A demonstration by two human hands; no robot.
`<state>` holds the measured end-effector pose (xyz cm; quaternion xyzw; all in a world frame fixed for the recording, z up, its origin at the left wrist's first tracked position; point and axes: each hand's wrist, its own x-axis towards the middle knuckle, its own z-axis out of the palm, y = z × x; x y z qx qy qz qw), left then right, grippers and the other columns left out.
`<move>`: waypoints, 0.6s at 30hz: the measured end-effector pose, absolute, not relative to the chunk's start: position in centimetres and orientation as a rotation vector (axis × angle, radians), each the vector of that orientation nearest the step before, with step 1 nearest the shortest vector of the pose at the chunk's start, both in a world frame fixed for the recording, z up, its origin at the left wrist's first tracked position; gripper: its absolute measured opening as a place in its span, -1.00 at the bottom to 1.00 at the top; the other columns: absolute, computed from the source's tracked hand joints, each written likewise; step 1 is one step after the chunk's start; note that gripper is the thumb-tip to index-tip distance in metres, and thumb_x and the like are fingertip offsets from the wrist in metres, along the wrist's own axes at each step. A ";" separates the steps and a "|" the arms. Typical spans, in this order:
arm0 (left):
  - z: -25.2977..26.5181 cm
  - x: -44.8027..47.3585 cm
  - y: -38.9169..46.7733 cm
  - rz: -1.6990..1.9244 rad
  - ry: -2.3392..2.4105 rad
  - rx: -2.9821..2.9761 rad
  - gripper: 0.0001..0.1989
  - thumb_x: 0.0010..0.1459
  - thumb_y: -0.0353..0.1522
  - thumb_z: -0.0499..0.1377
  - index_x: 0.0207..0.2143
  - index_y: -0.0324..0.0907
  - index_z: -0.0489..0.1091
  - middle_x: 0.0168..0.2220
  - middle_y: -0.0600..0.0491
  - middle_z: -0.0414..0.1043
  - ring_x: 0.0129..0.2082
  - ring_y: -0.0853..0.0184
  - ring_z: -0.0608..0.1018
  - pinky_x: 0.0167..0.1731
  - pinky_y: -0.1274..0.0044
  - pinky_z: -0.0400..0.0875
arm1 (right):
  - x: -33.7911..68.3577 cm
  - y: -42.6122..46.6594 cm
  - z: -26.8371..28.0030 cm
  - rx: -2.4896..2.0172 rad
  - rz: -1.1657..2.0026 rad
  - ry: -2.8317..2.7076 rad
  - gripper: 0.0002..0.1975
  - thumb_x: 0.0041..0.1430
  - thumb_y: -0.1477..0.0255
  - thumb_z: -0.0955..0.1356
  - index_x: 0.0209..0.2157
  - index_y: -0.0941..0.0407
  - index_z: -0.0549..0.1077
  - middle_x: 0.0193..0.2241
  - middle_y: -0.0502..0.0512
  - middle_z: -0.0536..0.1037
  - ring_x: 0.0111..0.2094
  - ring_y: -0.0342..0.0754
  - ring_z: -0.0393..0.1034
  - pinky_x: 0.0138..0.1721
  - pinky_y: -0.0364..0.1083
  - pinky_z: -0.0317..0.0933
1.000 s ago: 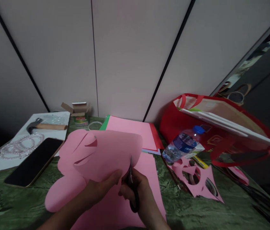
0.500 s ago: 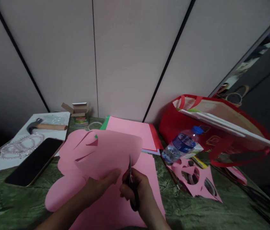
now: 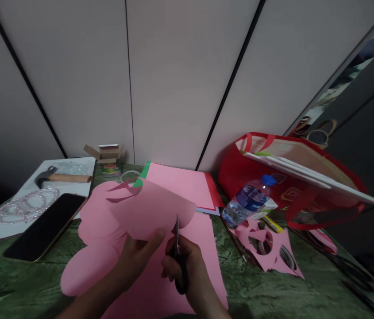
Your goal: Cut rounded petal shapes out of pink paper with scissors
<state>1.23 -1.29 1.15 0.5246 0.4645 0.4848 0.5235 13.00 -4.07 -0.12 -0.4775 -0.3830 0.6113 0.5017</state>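
Note:
A partly cut sheet of pink paper (image 3: 160,206), with slits and a hole at its upper left, is pinched by my left hand (image 3: 140,254) along its lower edge. My right hand (image 3: 187,261) grips black-handled scissors (image 3: 180,270). Their blades point up at the sheet's lower right edge, slightly parted. Under both hands lies a larger pink sheet (image 3: 203,261). Several rounded pink cutouts (image 3: 90,266) overlap to the left, partly covered by my left forearm.
A phone (image 3: 45,228), beads (image 3: 29,204), a hammer (image 3: 62,177) and an opened small box (image 3: 110,161) are on the left. Stacked coloured paper (image 3: 178,184) lies behind. At right are a water bottle (image 3: 248,201), a red bag (image 3: 236,166) and pink scraps (image 3: 271,248).
My left hand has tilted and lifted the pink sheet, so green paper shows through its hole. The scissors have shifted slightly left, and the whole view has moved a little.

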 end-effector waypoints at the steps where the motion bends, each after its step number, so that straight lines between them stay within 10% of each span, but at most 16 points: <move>1: 1.4 1.3 -1.4 1.186 1.150 1.252 -0.78 -0.02 -0.20 0.15 -0.42 -0.17 0.41 -0.60 0.11 0.46 -0.57 0.27 0.53 -0.56 0.49 0.43 | 12.9 -4.1 -0.2 -1.153 1.487 -0.916 -0.84 -0.32 0.53 0.36 -0.60 0.13 0.26 -0.79 -0.18 0.29 -0.77 -0.23 0.19 -0.75 -0.27 -0.01; 9: 3.2 2.3 -2.6 1.119 1.313 1.110 -0.81 -0.10 -0.23 0.14 -0.65 -0.12 0.33 -0.79 0.18 0.31 -0.74 0.32 0.41 -0.68 0.51 0.35 | 13.1 -3.8 -0.7 -1.061 1.500 -0.947 -0.76 -0.30 0.44 0.43 -0.51 0.13 0.33 -0.74 -0.14 0.30 -0.70 -0.20 0.17 -0.67 -0.21 0.02; 18: 2.6 2.3 -2.6 1.126 1.395 1.106 -0.81 -0.17 -0.23 0.15 -0.53 -0.15 0.42 -0.54 0.04 0.53 -0.44 0.19 0.55 -0.42 0.45 0.46 | 13.5 -3.6 -1.9 -0.979 1.458 -0.997 -0.62 -0.27 0.29 0.49 -0.37 0.11 0.38 -0.58 -0.06 0.32 -0.54 -0.14 0.15 -0.50 -0.15 0.11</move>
